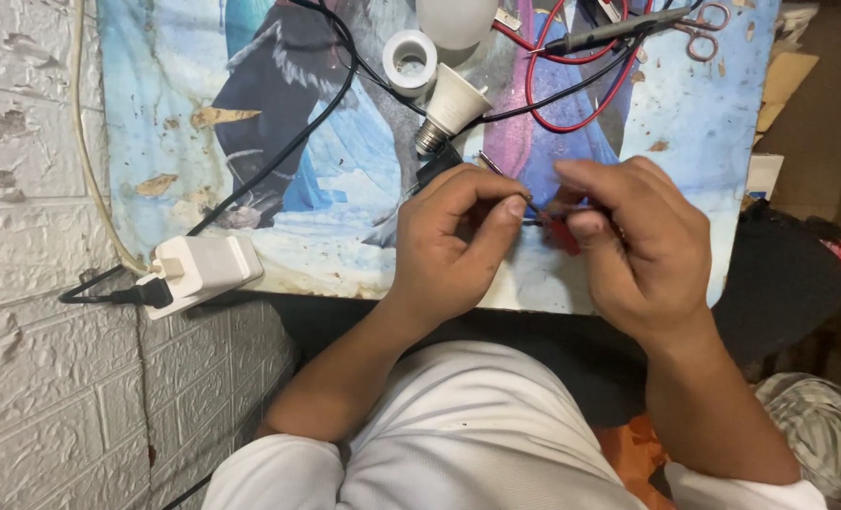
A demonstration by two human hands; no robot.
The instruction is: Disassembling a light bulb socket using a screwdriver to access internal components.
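A single head-worn camera looks steeply down from just above the person's chest, close enough that both forearms enter from six o'clock. It faces toward twelve o'clock across the counter (345,189), whose far edge is cut off at the top. A white brick wall (33,283) fills nine o'clock.

- Desk (175,76): covered with a glossy printed plastic sheet, scuffed, with flaking patches.
- Bulb base (453,99): smooth matt white plastic with a ribbed metal screw cap.
- Adapter (203,269): smooth white plastic.
- Wires (581,118): shiny red and black plastic sheathing.
- Wall (24,312): rough, white-painted brick texture.
- Scissors (704,28): dull, tarnished metal.
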